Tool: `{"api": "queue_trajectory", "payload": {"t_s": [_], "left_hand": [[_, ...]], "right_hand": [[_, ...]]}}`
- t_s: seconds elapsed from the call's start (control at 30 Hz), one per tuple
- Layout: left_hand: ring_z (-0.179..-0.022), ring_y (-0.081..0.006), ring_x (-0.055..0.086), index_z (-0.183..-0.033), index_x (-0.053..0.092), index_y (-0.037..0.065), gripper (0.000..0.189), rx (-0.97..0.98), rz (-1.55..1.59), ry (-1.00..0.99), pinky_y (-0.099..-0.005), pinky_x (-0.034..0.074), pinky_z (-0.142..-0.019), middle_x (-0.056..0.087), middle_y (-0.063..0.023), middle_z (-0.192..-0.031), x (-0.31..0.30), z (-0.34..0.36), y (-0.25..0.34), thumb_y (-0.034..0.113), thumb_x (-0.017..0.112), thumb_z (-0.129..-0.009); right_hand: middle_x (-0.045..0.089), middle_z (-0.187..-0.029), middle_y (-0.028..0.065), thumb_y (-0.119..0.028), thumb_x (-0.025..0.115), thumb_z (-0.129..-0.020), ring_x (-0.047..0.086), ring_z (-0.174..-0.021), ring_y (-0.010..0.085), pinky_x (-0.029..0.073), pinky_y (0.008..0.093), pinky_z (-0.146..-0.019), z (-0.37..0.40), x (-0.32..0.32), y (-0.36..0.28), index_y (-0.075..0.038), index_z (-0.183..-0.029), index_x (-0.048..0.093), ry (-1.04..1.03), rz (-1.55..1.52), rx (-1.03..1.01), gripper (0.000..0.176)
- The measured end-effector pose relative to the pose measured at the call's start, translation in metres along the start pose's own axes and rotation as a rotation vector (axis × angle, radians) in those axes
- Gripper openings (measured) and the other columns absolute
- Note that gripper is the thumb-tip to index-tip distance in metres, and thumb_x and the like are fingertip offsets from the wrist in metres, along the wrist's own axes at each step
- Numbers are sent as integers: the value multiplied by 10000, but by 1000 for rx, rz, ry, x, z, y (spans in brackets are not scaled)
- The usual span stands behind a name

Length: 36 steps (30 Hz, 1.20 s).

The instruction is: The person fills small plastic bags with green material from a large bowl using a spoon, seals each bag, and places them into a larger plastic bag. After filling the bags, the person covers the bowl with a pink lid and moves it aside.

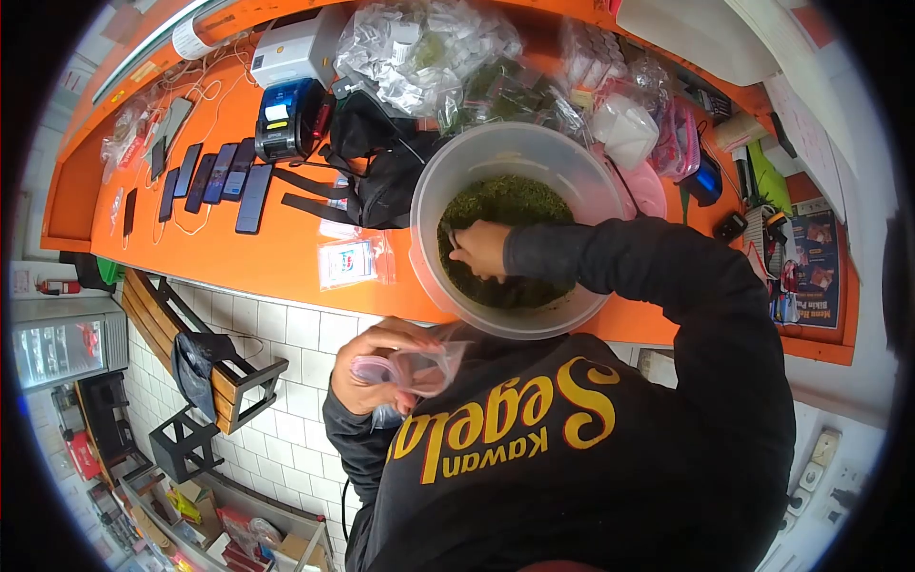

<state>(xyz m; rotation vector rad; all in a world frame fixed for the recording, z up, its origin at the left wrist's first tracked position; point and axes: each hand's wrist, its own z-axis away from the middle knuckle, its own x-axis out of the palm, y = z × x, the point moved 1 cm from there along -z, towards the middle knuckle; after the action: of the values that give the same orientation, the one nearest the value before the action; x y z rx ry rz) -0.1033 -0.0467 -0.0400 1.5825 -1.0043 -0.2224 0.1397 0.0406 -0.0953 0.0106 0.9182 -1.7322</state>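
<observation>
My right hand [483, 250] reaches down into a large translucent plastic bucket [432, 167], which holds a mass of dark green, crumbly flakes [505, 197]. Its fingers are curled at the surface of the flakes. Something thin and greyish shows at the fingertips, too small to name. In front of my chest, beside the table's front edge, my left hand [379, 367] is closed around a clear plastic bag [434, 370]. The bag's mouth gapes toward the bucket. On the table left of the bucket lies a flat pack of clear printed bags [348, 263].
Several phones [217, 172] lie on the orange table [286, 253] at left, near a blue-black printer [286, 119]. A black bag [381, 176] sits beside the bucket. Heaped clear packets [429, 52] fill the back. A wooden bench [181, 343] stands on the tiled floor.
</observation>
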Motion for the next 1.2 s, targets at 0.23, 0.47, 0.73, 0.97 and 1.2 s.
{"api": "queue_trajectory", "payload": {"t_s": [0.23,0.47,0.73,0.97,1.2], "left_hand": [[-444,-137,584,-1144,464,-91,558,-93,-73,404,-196,456,-374,621,-251,-1060,-1,-9,27,77,798,-729],[-443,-131,576,-1197,427,-27,551,-160,-117,436,-195,433,-354,618,-233,-1085,20,-66,39,-15,744,-747],[-547,-66,573,-1065,562,-1,429,-230,-445,411,-186,425,-375,649,-105,-1041,36,-116,-7,77,810,-723],[-902,-142,614,-1072,575,11,452,-366,-500,423,-282,495,-830,661,-99,-1030,36,-117,-13,108,826,-709],[-1097,-230,606,-1104,547,0,457,-68,-487,359,-323,470,-945,647,-160,-1117,42,-112,-13,2,789,-716]], "right_hand": [[641,-846,221,-302,453,-982,664,-652,280,562,390,-465,25,-36,14,46,-1033,517,237,-795,-62,358],[638,-790,143,-329,445,-1000,628,-590,167,523,269,-412,136,-69,-8,11,-1000,524,608,-842,-294,349],[644,-828,133,-192,428,-1011,609,-677,122,500,239,-524,218,-38,-30,-1,-1059,545,1214,-198,-671,228],[641,-869,70,-137,781,-716,653,-723,221,496,293,-508,227,-19,-36,-46,-1070,595,1231,488,-881,410],[650,-935,83,-156,683,-823,650,-709,237,510,302,-616,206,-30,-22,-84,-1085,607,1165,377,-445,282]]}}
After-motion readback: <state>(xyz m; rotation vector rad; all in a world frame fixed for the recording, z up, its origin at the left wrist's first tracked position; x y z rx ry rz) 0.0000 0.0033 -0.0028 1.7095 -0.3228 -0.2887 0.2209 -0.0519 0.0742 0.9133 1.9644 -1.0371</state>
